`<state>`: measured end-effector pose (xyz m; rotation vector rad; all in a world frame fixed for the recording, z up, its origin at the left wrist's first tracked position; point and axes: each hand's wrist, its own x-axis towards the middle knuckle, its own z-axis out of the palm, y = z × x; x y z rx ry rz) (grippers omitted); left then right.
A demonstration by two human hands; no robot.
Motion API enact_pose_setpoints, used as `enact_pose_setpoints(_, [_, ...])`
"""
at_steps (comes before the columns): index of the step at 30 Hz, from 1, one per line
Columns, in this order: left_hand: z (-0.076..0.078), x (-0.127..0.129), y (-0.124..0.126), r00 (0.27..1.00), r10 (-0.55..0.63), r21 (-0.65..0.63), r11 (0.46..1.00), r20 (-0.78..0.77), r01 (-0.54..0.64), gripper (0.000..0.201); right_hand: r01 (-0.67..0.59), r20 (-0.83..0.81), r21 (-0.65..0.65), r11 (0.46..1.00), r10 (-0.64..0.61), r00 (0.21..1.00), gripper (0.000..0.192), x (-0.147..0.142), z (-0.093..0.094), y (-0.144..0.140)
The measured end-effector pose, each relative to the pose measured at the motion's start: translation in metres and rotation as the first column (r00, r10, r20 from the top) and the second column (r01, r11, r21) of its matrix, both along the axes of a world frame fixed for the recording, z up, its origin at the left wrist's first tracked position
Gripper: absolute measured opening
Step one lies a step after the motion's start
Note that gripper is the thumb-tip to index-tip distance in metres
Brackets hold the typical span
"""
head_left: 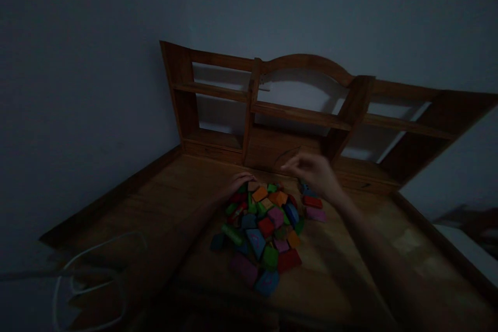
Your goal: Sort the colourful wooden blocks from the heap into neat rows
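A pile of coloured wooden blocks (266, 226) in green, red, orange, pink and blue lies on the wooden desktop. At the pile's far left edge, my left hand (238, 181) rests with fingers stretched out over the blocks, holding nothing that I can see. My right hand (312, 170) is raised above the far right side of the pile, its fingers bent toward the left and blurred. No block shows in it. Below that hand, right of the pile, lie a red block (313, 202), a pink block (315, 213) and a blue block (308, 190) in a short row.
A wooden shelf unit (299, 110) with an arched top stands along the back of the desktop (175, 181). A raised wooden edge (116, 194) runs along the left side. A white cable (93, 249) loops at the lower left. The light is dim.
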<state>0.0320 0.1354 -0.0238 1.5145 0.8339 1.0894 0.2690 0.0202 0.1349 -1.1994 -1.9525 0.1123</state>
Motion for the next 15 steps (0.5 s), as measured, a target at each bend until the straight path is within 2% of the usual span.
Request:
enact_pose_setpoints(1, [-0.001, 0.0, 0.001, 1.0, -0.004, 0.0, 1.0, -0.01, 0.004, 0.027, -0.091, 0.041, -0.14, 0.986, 0.098, 0.994, 0.032, -0.002, -0.007, 0.013])
enact_pose_setpoints(3, [-0.002, 0.001, 0.002, 1.0, -0.007, 0.002, 1.0, -0.025, 0.007, 0.027, -0.2, 0.088, -0.375, 0.905, 0.25, 0.964, 0.019, -0.009, -0.023, 0.036])
enact_pose_setpoints(5, [-0.003, 0.002, 0.004, 1.0, -0.003, 0.012, 1.0, -0.017, 0.003, 0.026, -0.24, 0.118, -0.492, 0.837, 0.337, 0.934, 0.016, -0.016, -0.035, 0.054])
enact_pose_setpoints(10, [-0.007, 0.005, 0.008, 0.999, 0.044, 0.011, 0.999, 0.01, -0.044, 0.026, -0.305, 0.117, -0.631, 0.713, 0.476, 0.872, 0.034, -0.02, -0.042, 0.077])
enact_pose_setpoints(12, [-0.007, 0.005, 0.008, 0.998, 0.065, 0.012, 0.998, 0.006, -0.065, 0.027, -0.306, 0.12, -0.644, 0.701, 0.488, 0.864, 0.039, -0.02, -0.04, 0.082])
enact_pose_setpoints(15, [-0.003, 0.005, 0.007, 0.997, 0.08, 0.028, 0.996, -0.02, -0.08, 0.027, -0.287, 0.184, -0.611, 0.738, 0.485, 0.855, 0.044, -0.023, -0.04, 0.085])
